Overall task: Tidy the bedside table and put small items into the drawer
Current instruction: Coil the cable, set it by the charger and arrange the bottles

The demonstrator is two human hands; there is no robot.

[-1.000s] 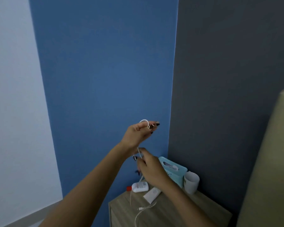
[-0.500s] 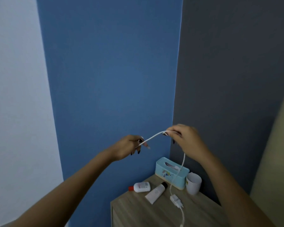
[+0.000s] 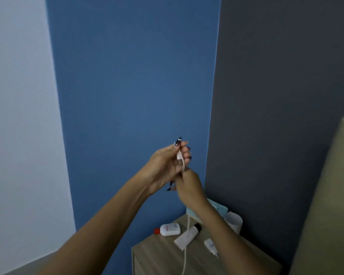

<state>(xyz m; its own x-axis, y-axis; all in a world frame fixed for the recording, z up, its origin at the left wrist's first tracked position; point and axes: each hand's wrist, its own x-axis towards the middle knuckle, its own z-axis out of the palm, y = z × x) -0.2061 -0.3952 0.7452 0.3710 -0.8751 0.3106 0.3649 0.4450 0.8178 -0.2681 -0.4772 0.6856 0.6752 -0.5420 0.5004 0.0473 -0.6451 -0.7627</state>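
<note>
A limp white charging cable (image 3: 185, 253) is pinched at its plug in the left hand (image 3: 164, 167); the right hand (image 3: 189, 185), at 5 o'clock, is closed round the slack. Light and floppy, it is judged best gripped by coiled loops.

No text can be read, small white bottle (image 3: 170, 229) has a pink label too blurred to read, white tube (image 3: 187, 236) shows no clear print

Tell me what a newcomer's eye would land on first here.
First, the two hands meeting mid-frame against the blue wall: the left hand pinches a white cable while the right hand grips it just below. Next, the bedside table at the bottom, with a small red-capped bottle and a white tube.
</note>
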